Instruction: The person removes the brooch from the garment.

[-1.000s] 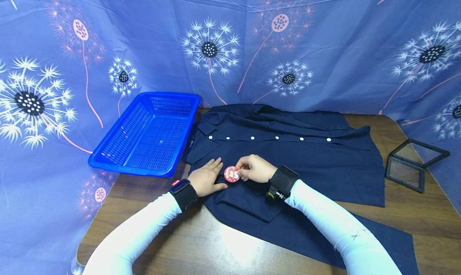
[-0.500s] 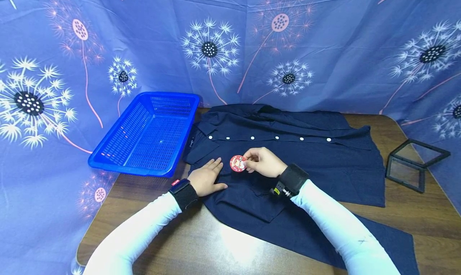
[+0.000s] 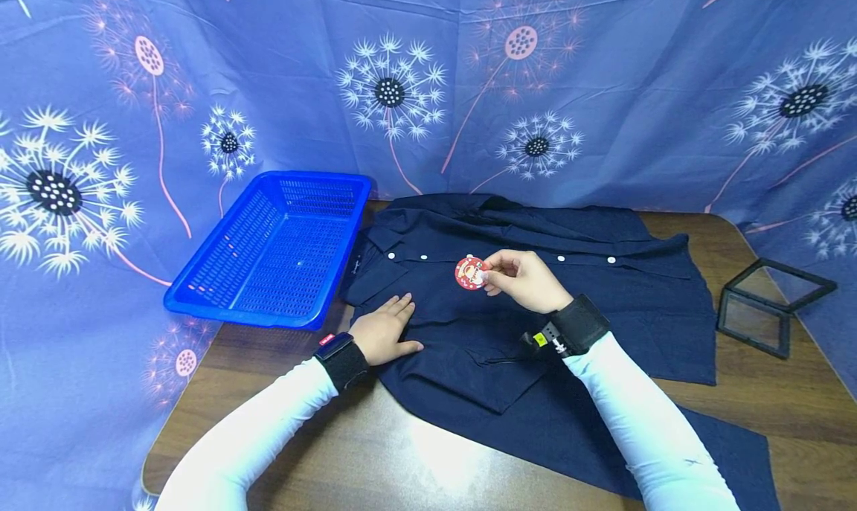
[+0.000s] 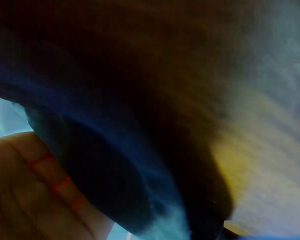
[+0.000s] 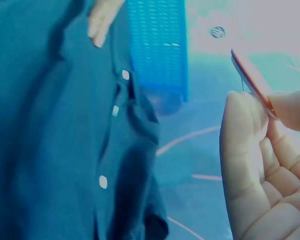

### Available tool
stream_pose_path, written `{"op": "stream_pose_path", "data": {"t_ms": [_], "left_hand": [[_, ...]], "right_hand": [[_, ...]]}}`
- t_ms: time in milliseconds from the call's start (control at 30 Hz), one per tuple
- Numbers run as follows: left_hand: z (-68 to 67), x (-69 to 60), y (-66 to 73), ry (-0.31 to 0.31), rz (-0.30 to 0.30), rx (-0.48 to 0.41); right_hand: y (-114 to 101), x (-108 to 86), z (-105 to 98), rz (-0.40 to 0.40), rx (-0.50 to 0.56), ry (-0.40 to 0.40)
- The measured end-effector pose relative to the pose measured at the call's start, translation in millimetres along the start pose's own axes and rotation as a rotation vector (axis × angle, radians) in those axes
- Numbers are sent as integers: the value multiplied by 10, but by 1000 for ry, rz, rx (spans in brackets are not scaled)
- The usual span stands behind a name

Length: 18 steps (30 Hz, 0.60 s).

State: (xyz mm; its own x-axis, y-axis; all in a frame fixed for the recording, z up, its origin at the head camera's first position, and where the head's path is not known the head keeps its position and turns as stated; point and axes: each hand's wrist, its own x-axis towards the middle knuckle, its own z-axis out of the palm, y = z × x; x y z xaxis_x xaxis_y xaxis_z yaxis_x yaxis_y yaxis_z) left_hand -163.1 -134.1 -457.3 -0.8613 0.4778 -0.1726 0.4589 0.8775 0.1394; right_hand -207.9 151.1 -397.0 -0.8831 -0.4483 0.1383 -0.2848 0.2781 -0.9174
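Observation:
A round red pin badge [image 3: 471, 273] with a cartoon print is pinched between thumb and fingers of my right hand [image 3: 525, 279], held up over the shirt. Edge-on in the right wrist view, the badge [image 5: 252, 80] shows a thin pin wire behind it. The dark navy shirt [image 3: 582, 310] lies spread out, white buttons up, collar to the left. My left hand [image 3: 383, 332] rests on the shirt near the collar with its fingers extended. In the left wrist view its palm [image 4: 40, 190] lies against dark, blurred cloth.
A blue plastic basket [image 3: 288, 254] stands at the left, beside the collar. At the right edge of the wooden table [image 3: 790, 422] an opened black frame case [image 3: 756, 321] with clear panes stands. A dandelion-print cloth [image 3: 455, 109] hangs behind.
My right hand has lifted the badge off the shirt's chest and carried it away from me and to the right. The left hand stays in place.

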Motion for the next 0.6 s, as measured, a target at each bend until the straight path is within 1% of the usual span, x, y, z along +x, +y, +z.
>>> {"op": "stream_pose_path", "data": {"t_ms": [233,333,433,600], "left_hand": [[1,0,0,-2,-4,2],[-5,-2,5,-3,-6,-3],[-4,0,7,-4,-10,-1],[-5,4,10,1,-13,-1]], "right_hand": [[-51,-47,-196,-16,9,106],[-69,-81,-265,-39,9,144],[-92,-123,-316,-61,24,182],[-106,-194,-365,-65,69,242]]}}
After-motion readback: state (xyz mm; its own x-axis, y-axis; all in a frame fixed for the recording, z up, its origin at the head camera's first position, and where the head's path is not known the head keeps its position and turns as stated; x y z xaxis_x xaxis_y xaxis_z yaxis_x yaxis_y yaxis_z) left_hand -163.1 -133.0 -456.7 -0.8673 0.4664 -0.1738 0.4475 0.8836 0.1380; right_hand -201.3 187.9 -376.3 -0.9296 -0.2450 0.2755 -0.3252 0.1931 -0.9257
